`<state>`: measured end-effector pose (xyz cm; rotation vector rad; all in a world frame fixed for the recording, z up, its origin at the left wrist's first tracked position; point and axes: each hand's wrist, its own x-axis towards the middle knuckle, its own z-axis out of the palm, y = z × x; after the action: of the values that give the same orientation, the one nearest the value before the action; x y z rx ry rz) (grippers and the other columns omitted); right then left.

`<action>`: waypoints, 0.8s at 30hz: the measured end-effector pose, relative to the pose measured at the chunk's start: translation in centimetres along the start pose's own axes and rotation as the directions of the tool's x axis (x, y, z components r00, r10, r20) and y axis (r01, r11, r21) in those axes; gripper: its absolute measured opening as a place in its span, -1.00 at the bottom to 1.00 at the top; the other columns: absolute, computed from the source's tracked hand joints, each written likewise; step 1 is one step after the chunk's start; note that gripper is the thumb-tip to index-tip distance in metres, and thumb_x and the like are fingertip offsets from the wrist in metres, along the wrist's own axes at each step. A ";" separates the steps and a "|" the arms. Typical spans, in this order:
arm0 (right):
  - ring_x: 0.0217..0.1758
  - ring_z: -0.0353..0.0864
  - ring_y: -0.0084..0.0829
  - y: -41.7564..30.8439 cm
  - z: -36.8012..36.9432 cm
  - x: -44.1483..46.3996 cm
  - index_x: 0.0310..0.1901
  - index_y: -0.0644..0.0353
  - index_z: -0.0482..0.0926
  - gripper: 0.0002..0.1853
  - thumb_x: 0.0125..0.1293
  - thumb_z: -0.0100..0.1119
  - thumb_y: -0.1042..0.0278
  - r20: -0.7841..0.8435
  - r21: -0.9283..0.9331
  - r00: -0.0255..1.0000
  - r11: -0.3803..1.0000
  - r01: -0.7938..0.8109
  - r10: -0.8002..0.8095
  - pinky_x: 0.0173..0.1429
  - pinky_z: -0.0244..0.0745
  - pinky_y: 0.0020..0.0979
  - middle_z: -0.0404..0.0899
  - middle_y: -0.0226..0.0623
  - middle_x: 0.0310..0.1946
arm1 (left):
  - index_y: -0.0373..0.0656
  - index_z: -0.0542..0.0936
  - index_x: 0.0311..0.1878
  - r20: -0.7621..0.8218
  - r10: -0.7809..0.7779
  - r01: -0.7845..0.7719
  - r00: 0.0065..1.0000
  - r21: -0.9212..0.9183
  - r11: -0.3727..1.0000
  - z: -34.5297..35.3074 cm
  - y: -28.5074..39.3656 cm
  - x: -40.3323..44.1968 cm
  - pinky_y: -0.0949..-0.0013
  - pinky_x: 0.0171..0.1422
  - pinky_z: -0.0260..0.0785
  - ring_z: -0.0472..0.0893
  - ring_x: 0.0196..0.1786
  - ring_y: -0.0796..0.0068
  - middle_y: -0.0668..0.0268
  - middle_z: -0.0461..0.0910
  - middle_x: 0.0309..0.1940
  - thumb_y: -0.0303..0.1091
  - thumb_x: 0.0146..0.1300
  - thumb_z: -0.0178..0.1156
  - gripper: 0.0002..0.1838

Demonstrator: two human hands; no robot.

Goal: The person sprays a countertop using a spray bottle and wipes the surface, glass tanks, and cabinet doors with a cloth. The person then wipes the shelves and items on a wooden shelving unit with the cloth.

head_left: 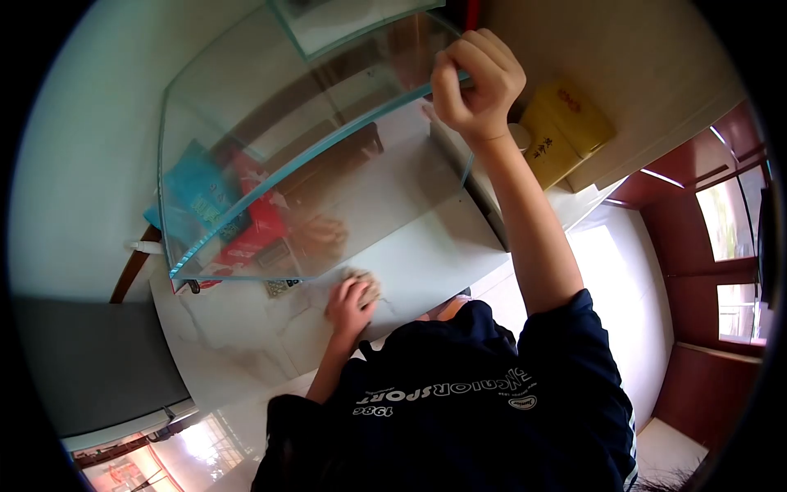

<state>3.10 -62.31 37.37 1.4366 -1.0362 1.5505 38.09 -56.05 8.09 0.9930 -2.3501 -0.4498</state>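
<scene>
My left hand (350, 305) is closed over a crumpled light-brown cloth (366, 286), low over the pale marble-patterned tabletop (246, 328), beside the lower edge of a glass case (328, 146). Whether the cloth touches the glass or only the tabletop, I cannot tell. A faint reflection of a hand shows in the pane. Up at the far right, my right hand (479, 82) has its fingers curled round the end of the case's greenish top edge. The case has clear panes, and things behind it show through.
Through the glass I see a blue packet (197, 189) and a red box (258, 217). A calculator (283, 287) lies by the case's lower edge. On the right stand a yellow box (566, 131) and dark red cabinets (656, 238). A grey panel (106, 365) is at left.
</scene>
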 end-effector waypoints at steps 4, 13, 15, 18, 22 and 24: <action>-0.68 0.29 -0.35 0.2 0.2 0.0 -0.72 0.13 0.37 -0.88 -0.27 0.13 0.49 0.001 -0.003 1.000 1.000 0.020 -0.020 -0.58 0.17 -0.41 0.31 -0.35 -0.74 | 0.11 0.58 -0.15 0.102 0.220 -0.209 0.970 -0.103 0.972 7.2 5.9 7.1 0.10 0.03 0.41 0.46 -0.02 0.11 0.38 0.49 -0.06 -0.30 -0.22 0.37 -0.57; -0.65 0.29 -0.37 0.1 0.1 0.0 -0.72 0.09 0.33 -0.85 -0.28 0.13 0.42 0.042 -0.038 0.999 0.999 0.007 -0.005 -0.57 0.17 -0.40 0.27 -0.39 -0.72 | 0.05 0.57 -0.11 0.051 0.143 -0.134 0.988 -0.149 0.980 15.0 13.1 13.7 0.17 0.05 0.40 0.47 -0.01 0.15 0.36 0.50 -0.08 -0.34 -0.19 0.35 -0.55; -0.65 0.28 -0.37 0.2 0.1 0.0 -0.72 0.09 0.33 -0.86 -0.28 0.13 0.42 0.044 -0.036 0.999 0.999 0.026 -0.024 -0.57 0.17 -0.40 0.25 -0.39 -0.72 | 0.05 0.58 -0.11 0.015 0.108 -0.105 0.994 -0.138 0.985 14.0 11.9 12.5 0.15 0.06 0.40 0.48 -0.02 0.14 0.35 0.51 -0.07 -0.33 -0.19 0.35 -0.56; -0.65 0.26 -0.37 -0.3 -0.3 -0.2 -0.71 0.10 0.33 -0.86 -0.28 0.13 0.44 0.066 -0.046 0.998 0.999 0.021 -0.018 -0.56 0.16 -0.39 0.23 -0.38 -0.72 | 0.05 0.59 -0.13 -0.103 -0.037 0.034 0.994 -0.029 0.999 10.5 8.6 8.5 0.11 0.05 0.39 0.50 -0.02 0.13 0.33 0.53 -0.06 -0.28 -0.16 0.35 -0.60; -0.64 0.24 -0.36 -0.2 0.0 0.2 -0.70 0.13 0.32 -0.85 -0.28 0.13 0.47 0.064 -0.016 0.998 0.999 0.028 -0.027 -0.54 0.12 -0.38 0.22 -0.37 -0.70 | -0.07 0.58 -0.14 -0.195 -0.230 0.252 0.953 0.096 0.963 3.6 2.8 1.1 0.07 0.12 0.30 0.48 0.01 0.12 0.21 0.55 -0.09 -0.31 -0.13 0.30 -0.62; -0.62 0.25 -0.36 -0.3 0.0 0.6 -0.69 0.13 0.33 -0.86 -0.29 0.13 0.47 0.002 -0.088 0.998 0.994 0.069 -0.069 -0.53 0.10 -0.38 0.23 -0.38 -0.70 | -0.04 0.59 -0.13 -0.266 -0.230 0.298 0.936 0.251 0.921 0.6 0.3 -2.4 0.07 0.13 0.29 0.49 -0.02 0.11 0.20 0.54 -0.09 -0.24 -0.10 0.34 -0.61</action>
<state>3.40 -62.22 37.95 1.3964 -1.0307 1.4395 38.95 -54.02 6.94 1.4302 -2.1127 -0.0792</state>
